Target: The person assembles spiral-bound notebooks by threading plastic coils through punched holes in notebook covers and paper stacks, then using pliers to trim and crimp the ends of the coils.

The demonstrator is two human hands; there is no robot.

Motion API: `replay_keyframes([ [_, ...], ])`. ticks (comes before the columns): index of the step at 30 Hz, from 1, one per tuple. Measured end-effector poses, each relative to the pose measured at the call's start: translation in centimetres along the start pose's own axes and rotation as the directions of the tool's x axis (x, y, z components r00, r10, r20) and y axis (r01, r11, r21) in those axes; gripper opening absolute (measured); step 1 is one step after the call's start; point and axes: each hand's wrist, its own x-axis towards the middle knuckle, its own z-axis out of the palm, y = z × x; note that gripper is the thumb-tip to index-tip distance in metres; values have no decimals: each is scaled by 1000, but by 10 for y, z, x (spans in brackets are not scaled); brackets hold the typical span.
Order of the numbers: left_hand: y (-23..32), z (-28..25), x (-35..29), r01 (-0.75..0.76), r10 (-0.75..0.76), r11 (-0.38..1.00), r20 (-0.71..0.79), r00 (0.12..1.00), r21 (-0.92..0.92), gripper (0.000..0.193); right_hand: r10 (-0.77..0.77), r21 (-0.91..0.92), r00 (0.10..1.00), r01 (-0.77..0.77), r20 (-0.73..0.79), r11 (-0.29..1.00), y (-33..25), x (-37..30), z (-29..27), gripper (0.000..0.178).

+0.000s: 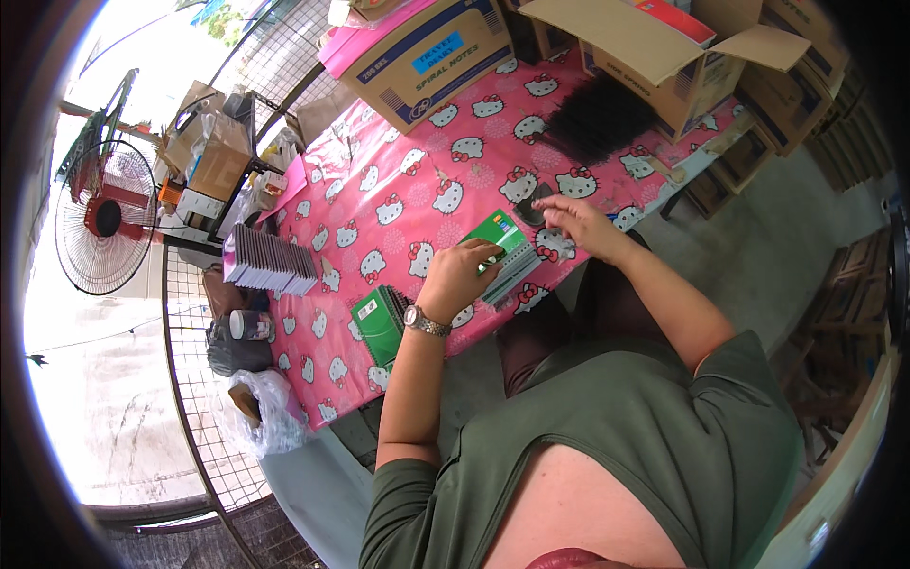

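A green-covered notebook [495, 229] with pale page edges lies near the table's front edge. My left hand [462, 277], with a watch on its wrist, is closed over its near left part, fingers bent on the cover. Just right of it is my right hand [586, 226], raised with thumb and fingertips drawn together; anything between them is too small to make out. Beneath those fingertips sits a small dark object [531, 211] of unclear kind. To the left, beside my left forearm, is a pile of green spiral notebooks [377, 327] with black coils.
A pink patterned cloth [398, 242] covers the table. A row of stacked notebooks [270, 261] stands at the left. Behind are cardboard boxes [431, 62] and a heap of thin black strands [602, 116]. A fan [104, 216] and a plastic bag [263, 412] are at the left.
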Motion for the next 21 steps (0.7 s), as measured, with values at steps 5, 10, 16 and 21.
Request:
replay_keyframes([
  [5, 2, 7, -1, 35, -28, 995, -70, 997, 93, 29, -32, 11, 998, 33, -60, 999, 1, -14, 27, 29],
  [10, 8, 4, -2, 61, -51, 996, -151, 987, 60, 33, -234, -524, 972, 191, -16, 830, -10, -26, 43, 35],
  [16, 2, 11, -7, -55, 73, 989, -138, 988, 134, 27, -252, -634, 968, 208, 21, 745, -25, -31, 55, 32],
  [21, 8, 14, -1, 37, -16, 976, -100, 995, 216, 33, -209, -413, 939, 82, -274, 907, -12, -11, 40, 35],
])
